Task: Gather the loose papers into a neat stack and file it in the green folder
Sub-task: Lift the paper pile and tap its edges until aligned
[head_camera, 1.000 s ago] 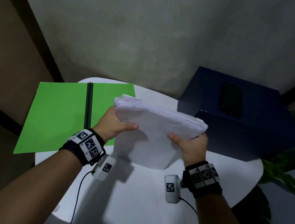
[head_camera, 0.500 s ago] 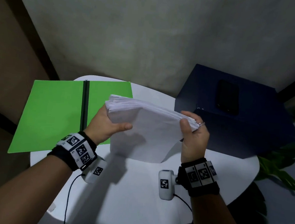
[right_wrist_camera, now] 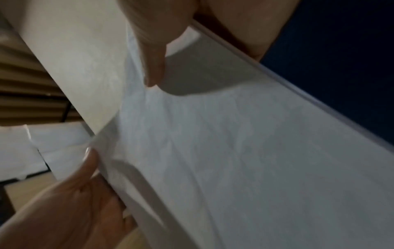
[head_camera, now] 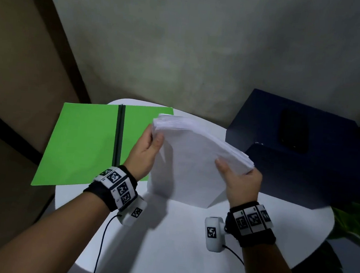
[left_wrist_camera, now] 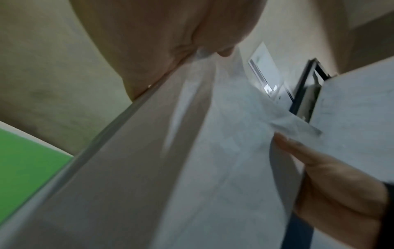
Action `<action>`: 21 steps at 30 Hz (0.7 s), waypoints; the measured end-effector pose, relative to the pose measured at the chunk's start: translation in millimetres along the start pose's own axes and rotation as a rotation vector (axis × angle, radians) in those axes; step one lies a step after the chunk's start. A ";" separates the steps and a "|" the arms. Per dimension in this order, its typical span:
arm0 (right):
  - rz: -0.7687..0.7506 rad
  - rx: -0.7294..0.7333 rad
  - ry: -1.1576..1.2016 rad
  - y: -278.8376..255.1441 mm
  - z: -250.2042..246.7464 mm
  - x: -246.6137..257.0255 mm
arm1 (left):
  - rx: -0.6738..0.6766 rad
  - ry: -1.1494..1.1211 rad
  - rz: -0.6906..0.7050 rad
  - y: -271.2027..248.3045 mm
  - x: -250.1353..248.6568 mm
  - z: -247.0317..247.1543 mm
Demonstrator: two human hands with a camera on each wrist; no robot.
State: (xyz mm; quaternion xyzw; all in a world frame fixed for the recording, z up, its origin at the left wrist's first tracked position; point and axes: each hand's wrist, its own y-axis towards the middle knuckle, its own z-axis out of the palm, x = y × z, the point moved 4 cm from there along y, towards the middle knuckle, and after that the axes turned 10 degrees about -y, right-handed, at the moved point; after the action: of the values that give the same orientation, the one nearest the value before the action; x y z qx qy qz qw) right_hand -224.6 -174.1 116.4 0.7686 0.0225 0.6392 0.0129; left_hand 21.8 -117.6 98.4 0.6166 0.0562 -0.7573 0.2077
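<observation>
paper stack [left_wrist_camera: 213, 168] blurred, fingers behind it hidden

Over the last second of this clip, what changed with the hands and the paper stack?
The right hand shifted its grip: half a second ago it wrapped over the paper stack's upper right edge, now it is back lower at the right corner, thumb on the front. The left hand kept hold of the left edge. The stack stayed upright on the white table; the green folder still lies open.
</observation>
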 end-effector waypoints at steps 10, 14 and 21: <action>-0.133 0.012 -0.021 -1.1 0.0 12.5 | 0.075 -0.147 -0.077 4.3 -14.8 14.3; -0.087 -0.030 0.002 -1.1 -0.9 8.8 | 0.109 -0.011 -0.116 13.9 -7.0 9.0; -0.061 -0.046 0.012 1.2 -19.4 21.2 | 0.008 -0.055 -0.045 16.7 -20.1 10.1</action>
State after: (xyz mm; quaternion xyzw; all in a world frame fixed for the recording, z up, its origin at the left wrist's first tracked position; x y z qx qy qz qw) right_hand -239.8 -174.4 140.8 0.7632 0.0315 0.6434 0.0500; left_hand 22.1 -131.3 122.8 0.5950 0.0612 -0.7787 0.1894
